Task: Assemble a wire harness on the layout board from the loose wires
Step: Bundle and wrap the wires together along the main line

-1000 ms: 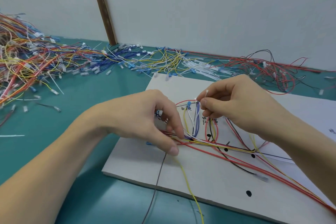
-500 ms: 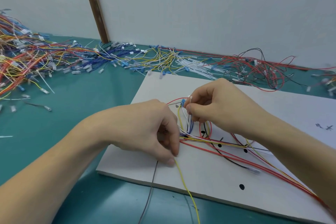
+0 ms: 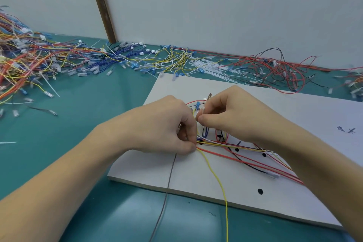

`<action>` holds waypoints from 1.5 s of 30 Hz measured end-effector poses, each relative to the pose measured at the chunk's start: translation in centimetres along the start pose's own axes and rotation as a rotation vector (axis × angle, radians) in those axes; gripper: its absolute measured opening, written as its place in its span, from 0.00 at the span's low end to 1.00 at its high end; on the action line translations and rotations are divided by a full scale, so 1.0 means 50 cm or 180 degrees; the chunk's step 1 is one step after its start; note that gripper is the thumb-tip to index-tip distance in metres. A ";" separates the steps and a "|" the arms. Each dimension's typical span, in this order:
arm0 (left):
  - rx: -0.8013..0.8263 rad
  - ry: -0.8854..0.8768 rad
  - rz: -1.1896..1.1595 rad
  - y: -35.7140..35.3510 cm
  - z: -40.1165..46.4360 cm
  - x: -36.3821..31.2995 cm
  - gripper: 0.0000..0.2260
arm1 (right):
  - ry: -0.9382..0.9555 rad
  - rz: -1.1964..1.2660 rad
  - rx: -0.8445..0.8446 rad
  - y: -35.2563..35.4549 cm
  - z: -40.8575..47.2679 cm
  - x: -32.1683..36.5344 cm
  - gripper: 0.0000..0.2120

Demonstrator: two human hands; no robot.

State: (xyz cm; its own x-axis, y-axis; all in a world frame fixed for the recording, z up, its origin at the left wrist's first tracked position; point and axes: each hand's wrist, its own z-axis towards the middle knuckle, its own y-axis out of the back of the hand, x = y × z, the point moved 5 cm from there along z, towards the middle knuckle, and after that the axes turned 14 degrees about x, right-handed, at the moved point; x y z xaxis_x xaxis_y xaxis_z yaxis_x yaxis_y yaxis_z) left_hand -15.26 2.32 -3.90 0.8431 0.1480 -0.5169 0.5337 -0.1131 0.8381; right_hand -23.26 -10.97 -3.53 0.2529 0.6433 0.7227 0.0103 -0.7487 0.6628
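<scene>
White layout board (image 3: 294,124), wire bundle (image 3: 231,146) on it, both hands pinching wires

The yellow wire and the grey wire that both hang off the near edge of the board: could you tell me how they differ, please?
The yellow wire is bright and curves rightward; the grey wire is dull and runs nearly straight. The yellow wire starts at the bundle pinched by the left hand; the grey wire emerges from under that hand. Both cross the layout board onto the green table.
</scene>
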 end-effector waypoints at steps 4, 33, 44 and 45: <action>-0.0173 -0.0080 0.0127 0.007 0.003 0.002 0.03 | 0.0005 -0.0028 0.0033 -0.004 0.004 0.006 0.05; -0.0313 -0.0222 -0.0325 0.004 0.008 0.001 0.08 | 0.0276 -0.0349 0.0060 -0.021 -0.035 0.025 0.12; -0.0218 -0.0323 -0.0141 -0.007 0.007 -0.018 0.11 | 0.0385 -0.0467 0.0141 -0.055 -0.074 0.024 0.09; -0.0203 -0.0320 -0.0107 -0.007 0.006 -0.018 0.11 | 0.0401 -0.0478 0.0115 -0.057 -0.076 0.023 0.09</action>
State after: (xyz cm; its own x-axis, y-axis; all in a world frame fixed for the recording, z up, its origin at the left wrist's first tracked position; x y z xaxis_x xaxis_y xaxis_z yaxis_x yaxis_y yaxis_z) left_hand -16.20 1.92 -3.78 0.8288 0.0511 -0.5572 0.5593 -0.0467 0.8277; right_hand -26.67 -7.48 -3.83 0.1229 0.7614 0.6366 0.0739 -0.6467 0.7592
